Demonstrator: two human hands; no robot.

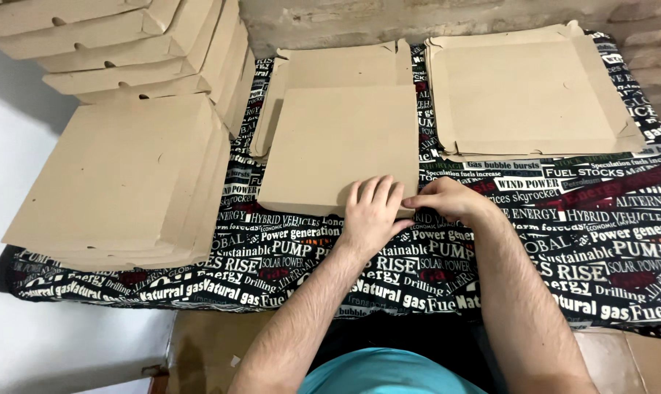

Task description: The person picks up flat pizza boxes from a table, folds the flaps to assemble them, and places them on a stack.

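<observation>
Matt brown cardboard box [337, 146] on glossy printed tablecloth [586, 241]

the head view is evenly and fairly brightly lit by soft light from above, with no glare and only thin, faint shadows beneath the hands and along the cardboard edges. focus is sharp in the middle and a little softer toward the corners. the wide lens bows straight lines slightly near the frame edges.
</observation>
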